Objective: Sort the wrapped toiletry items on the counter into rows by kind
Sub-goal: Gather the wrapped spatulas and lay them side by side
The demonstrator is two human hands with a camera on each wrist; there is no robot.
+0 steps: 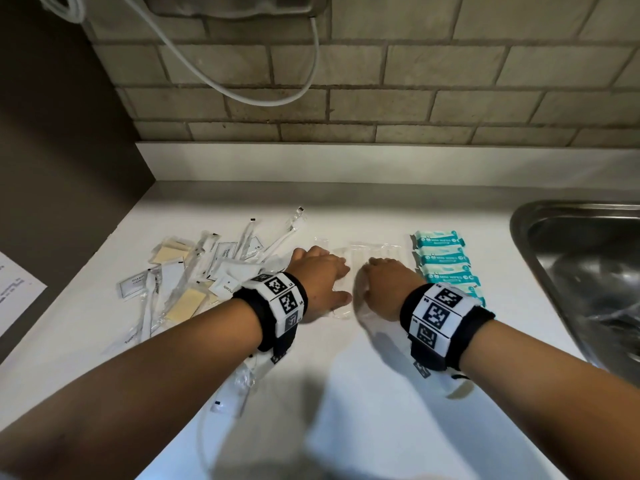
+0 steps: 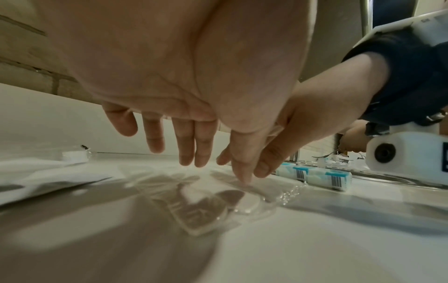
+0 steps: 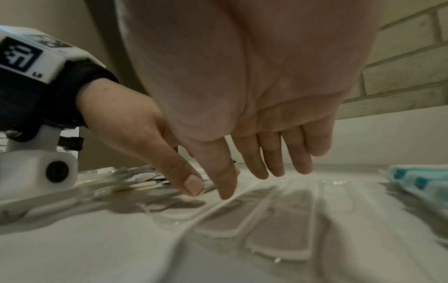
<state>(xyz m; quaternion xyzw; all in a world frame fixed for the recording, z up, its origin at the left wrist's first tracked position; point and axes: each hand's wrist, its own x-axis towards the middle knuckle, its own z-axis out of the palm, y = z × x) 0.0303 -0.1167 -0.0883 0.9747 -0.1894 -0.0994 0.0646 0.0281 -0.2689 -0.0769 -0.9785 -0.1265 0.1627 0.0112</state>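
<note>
Several flat white pads in clear wrappers (image 1: pixel 375 252) lie side by side at the counter's middle. My left hand (image 1: pixel 323 277) hovers over their left end, fingers straight; in the left wrist view its thumb (image 2: pixel 242 176) touches a clear wrapper (image 2: pixel 218 206). My right hand (image 1: pixel 382 280) is spread over the wrapped pads (image 3: pixel 278 220) just to the right, holding nothing. A column of teal mini-wipes packs (image 1: pixel 446 263) lies right of both hands. A mixed pile of sachets, toothbrushes and tan pads (image 1: pixel 194 271) lies to the left.
A steel sink (image 1: pixel 588 271) is sunk into the counter at far right. A printed sheet (image 1: pixel 15 289) lies at the left edge. More clear-wrapped items (image 1: pixel 242 382) lie under my left forearm. A white cable (image 1: pixel 242 95) hangs on the tiled back wall.
</note>
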